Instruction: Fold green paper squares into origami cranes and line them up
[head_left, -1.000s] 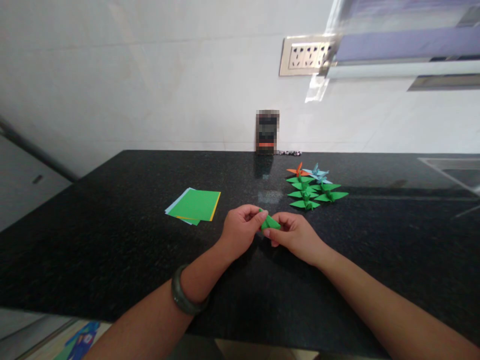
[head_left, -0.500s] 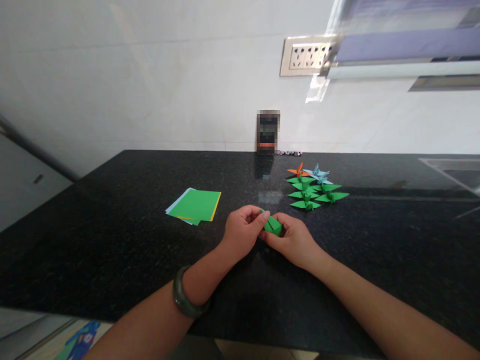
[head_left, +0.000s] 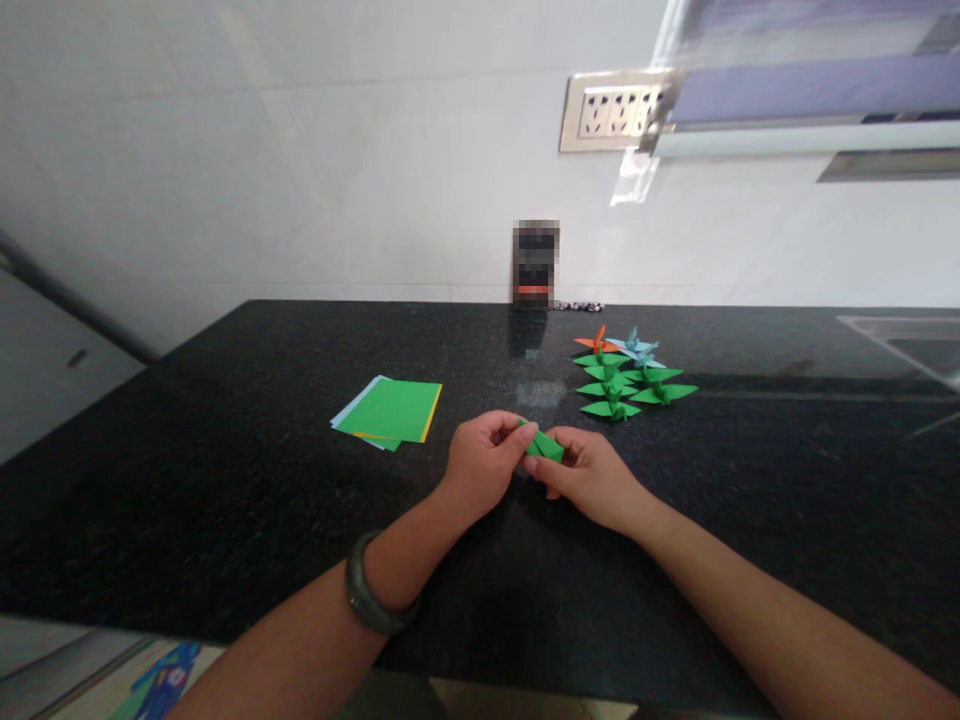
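A small folded piece of green origami paper [head_left: 545, 444] is held between both hands above the dark counter. My left hand [head_left: 486, 458] is closed, pinching its left end between thumb and fingers. On the other side my right hand [head_left: 592, 472] is closed too, with its thumb along the lower edge and its index finger behind; the remaining fingers curl underneath, partly hidden. Past the right hand sit several folded paper cranes: green ones [head_left: 615, 410], an orange one [head_left: 598, 343] and light blue ones [head_left: 637, 350].
To the left lies a stack of square paper sheets [head_left: 394, 410], green on top with yellow and light blue edges. A blurred-out upright dark object [head_left: 535, 265] leans at the wall beside a beaded strand [head_left: 581, 307]. A sink edge [head_left: 900, 350] shows at the right of the black counter [head_left: 187, 480].
My right hand's thumb and fingers have shifted slightly on the folded paper, with a fingertip now showing below it. The left hand has barely moved.
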